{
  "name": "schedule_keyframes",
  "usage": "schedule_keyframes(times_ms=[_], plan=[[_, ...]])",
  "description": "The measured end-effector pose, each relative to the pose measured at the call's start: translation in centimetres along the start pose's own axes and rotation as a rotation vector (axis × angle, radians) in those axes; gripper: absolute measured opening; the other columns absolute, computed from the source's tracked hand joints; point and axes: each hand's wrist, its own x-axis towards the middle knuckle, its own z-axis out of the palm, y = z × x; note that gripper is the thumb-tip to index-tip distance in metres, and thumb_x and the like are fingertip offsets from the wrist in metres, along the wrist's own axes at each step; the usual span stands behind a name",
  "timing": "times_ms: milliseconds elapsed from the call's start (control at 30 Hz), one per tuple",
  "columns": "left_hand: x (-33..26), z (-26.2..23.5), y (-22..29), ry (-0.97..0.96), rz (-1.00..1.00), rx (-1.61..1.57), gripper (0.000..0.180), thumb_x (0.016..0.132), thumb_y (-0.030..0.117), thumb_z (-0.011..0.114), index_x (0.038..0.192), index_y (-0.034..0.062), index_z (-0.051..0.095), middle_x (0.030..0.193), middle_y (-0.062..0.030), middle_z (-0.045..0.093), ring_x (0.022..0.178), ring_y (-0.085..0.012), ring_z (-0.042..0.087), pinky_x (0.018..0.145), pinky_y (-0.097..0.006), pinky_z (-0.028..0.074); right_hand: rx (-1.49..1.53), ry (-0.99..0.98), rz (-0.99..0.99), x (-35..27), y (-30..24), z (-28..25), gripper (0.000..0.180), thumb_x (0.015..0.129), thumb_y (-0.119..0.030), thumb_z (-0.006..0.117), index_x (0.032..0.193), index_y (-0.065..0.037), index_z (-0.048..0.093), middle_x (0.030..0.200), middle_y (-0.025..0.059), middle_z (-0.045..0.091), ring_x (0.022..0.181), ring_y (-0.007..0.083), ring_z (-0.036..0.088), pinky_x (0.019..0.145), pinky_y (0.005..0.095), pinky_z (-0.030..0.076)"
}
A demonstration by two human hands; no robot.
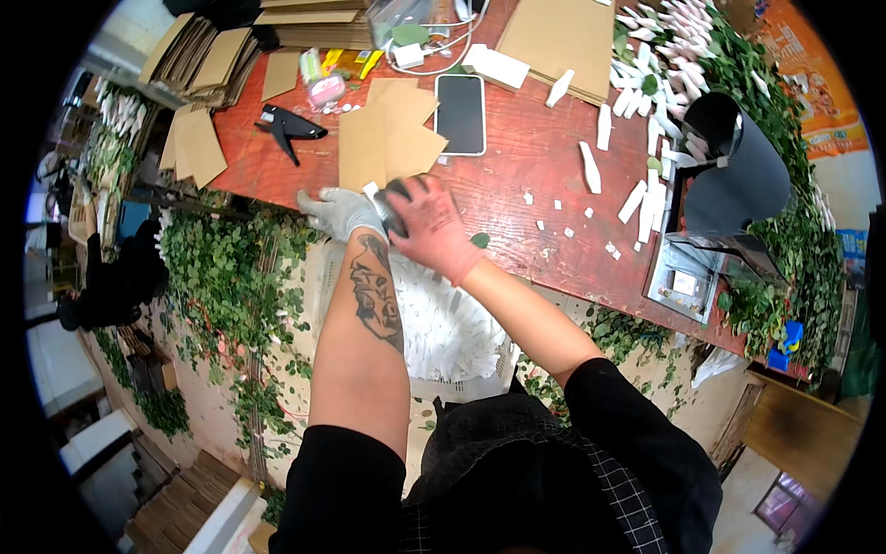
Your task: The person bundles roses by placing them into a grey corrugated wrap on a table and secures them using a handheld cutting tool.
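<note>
Hands met at the near edge of the red worktop (544,157), closing together on a small dark object (395,196) with a white tab (371,190) showing at its left side. What the object was could not be told; it was mostly covered. It sat just inside the near edge, directly in front of a fan of tan cardboard pieces (388,134) and a dark phone (460,113) lying face up.

The step in hand appeared to be fitting or pressing the small piece together, with both hands working on it. The next move would likely call for a steady pinch and a clean lift clear of the cardboard, since loose white chips (563,217) lay scattered near to the right.

The left hand (340,212), in a grey glove, had its fingers curled against the object's left side, the grip pressed onto it. The right hand (432,226), in a pink glove, lay over the top, fingers bent down across it, so its grip was closed on the object too. Both forearms rose from the lower edge and converged, the left bare and tattooed, the right crossing inward from a black sleeve.

Further out, a black glue gun (291,127) lay toward the left edge, white tapered pieces (637,198) lay toward the right edge, a black cylinder (738,166) stood near the right corner, and a bin of white pieces (443,332) sat below the near edge.
</note>
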Motion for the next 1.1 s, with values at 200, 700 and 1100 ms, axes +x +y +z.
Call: schedule_keyframes(times_ms=[200, 700, 1100], plan=[[0.9, 0.8, -2.0, 0.028, 0.040, -0.062, 0.043, 0.095, 0.027, 0.035, 0.136, 0.0158, 0.035, 0.127, -0.0263, 0.044, 0.110, -0.0429, 0.051, 0.092, -0.050, 0.043, 0.375, -0.207, -0.189, -5.8, 3.3, -6.1, 0.018, 0.073, -0.019, 0.062, 0.089, -0.010, 0.066, 0.108, 0.0101, 0.058, 0.104, 0.0272, 0.052, 0.092, 0.0409, 0.042], [-0.3, -1.0, -0.2, -0.038, 0.026, -0.024, 0.047, 0.097, 0.025, 0.032, 0.141, 0.0098, 0.027, 0.135, -0.0243, 0.040, 0.117, -0.0383, 0.048, 0.098, -0.044, 0.041, -0.159, 0.102, 0.285, 4.5, 13.2, -13.9, 0.031, 0.078, -0.027, 0.062, 0.106, -0.014, 0.064, 0.113, 0.0092, 0.060, 0.108, 0.0303, 0.055, 0.096, 0.0398, 0.041], [-1.1, -1.1, 0.8, -0.036, -0.036, -0.075, 0.046, 0.097, 0.027, 0.031, 0.141, 0.0124, 0.030, 0.138, -0.0215, 0.039, 0.120, -0.0364, 0.048, 0.099, -0.044, 0.041, -0.543, 0.166, 0.356, 9.1, 26.1, -16.2, 0.045, 0.076, -0.037, 0.061, 0.115, -0.015, 0.059, 0.123, 0.0176, 0.050, 0.121, 0.0380, 0.042, 0.102, 0.0471, 0.032]])
